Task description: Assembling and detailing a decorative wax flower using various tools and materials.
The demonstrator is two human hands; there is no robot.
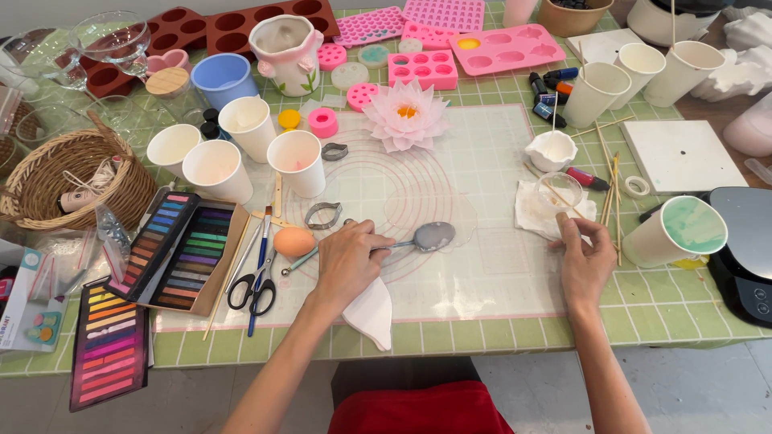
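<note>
My left hand [347, 261] is closed around the handle of a metal spoon [433, 236], whose bowl rests on the translucent work mat [482, 161]. A folded white tissue [371, 312] sticks out from under that hand toward the table edge. My right hand [583, 257] pinches a thin wooden stick [563, 201] that reaches up to a small clear glass cup [558, 191] standing on a white paper towel [531, 213]. An orange egg-shaped sponge [294, 241] lies just left of my left hand.
Scissors [252, 291] and pastel chalk palettes [183, 249] lie at left, near a wicker basket [48, 181]. Several paper cups [297, 161], a pink wax lotus [407, 115], pink silicone moulds [507, 47], a small white bowl [552, 149] and a black scale [748, 249] surround the mat.
</note>
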